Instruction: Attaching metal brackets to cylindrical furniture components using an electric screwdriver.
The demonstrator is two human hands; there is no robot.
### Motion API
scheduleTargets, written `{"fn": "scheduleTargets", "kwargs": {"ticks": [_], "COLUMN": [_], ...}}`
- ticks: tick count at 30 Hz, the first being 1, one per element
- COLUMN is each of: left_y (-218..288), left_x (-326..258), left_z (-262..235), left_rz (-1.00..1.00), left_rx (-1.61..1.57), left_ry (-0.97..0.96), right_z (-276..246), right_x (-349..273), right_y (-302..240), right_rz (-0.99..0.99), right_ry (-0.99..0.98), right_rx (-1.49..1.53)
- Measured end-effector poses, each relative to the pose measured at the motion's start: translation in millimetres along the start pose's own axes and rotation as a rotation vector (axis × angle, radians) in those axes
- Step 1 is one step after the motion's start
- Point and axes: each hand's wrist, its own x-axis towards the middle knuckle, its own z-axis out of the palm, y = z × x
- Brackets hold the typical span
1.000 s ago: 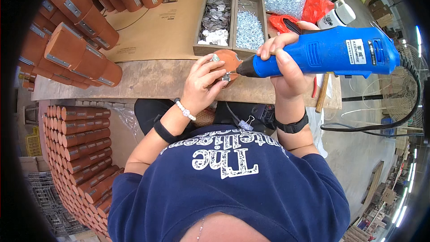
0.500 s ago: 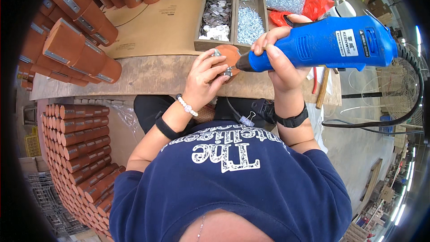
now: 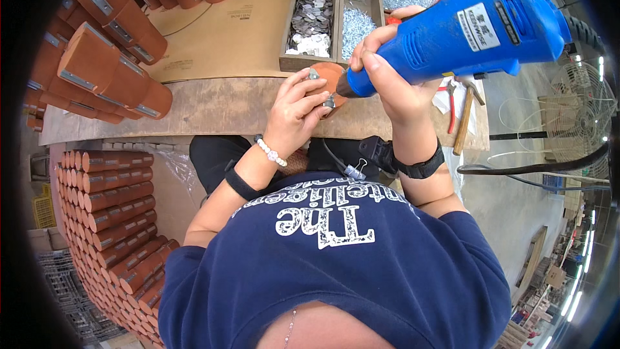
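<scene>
A tray point(image 3: 338, 19) sits just beyond the cylinder point(image 3: 332, 72) near the bench's point(image 3: 219, 106) front edge; pliers point(image 3: 451, 108) and hammer point(image 3: 463, 124) lie rightward. The left hand point(image 3: 294, 110) clasps the cylinder, the right hand point(image 3: 402, 87) a driver point(image 3: 445, 42). Stacked cylinders point(image 3: 113, 81) crowd the bench's left; a fan point(image 3: 578, 116) stands right.

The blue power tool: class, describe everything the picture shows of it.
The blue power tool has a thick, plastic-looking casing with slots, a printed white label and a dark, tapering nose. A black cable leaves its rear. It is held aslant, nose lower left in the view, at the round face of a reddish-brown cylinder. The right hand grips its front part. Whether it is running cannot be told.
</scene>
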Motion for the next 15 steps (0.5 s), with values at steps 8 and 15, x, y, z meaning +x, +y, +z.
{"fn": "scheduleTargets", "kwargs": {"ticks": [8, 15], "left_y": [0.3, 0.2], "left_x": [0.6, -0.2], "left_z": [0.8, 1.3], "left_rz": [0.0, 0.007], "left_rx": [-0.011, -0.012], "left_ry": [0.019, 0.032], "right_z": [6.1, -0.4], "right_x": [5.3, 6.7], "right_y": [7.7, 9.6], "right_rz": [-0.024, 0.011], "right_ry": [0.104, 0.015], "right_rx": [0.156, 0.022]}}
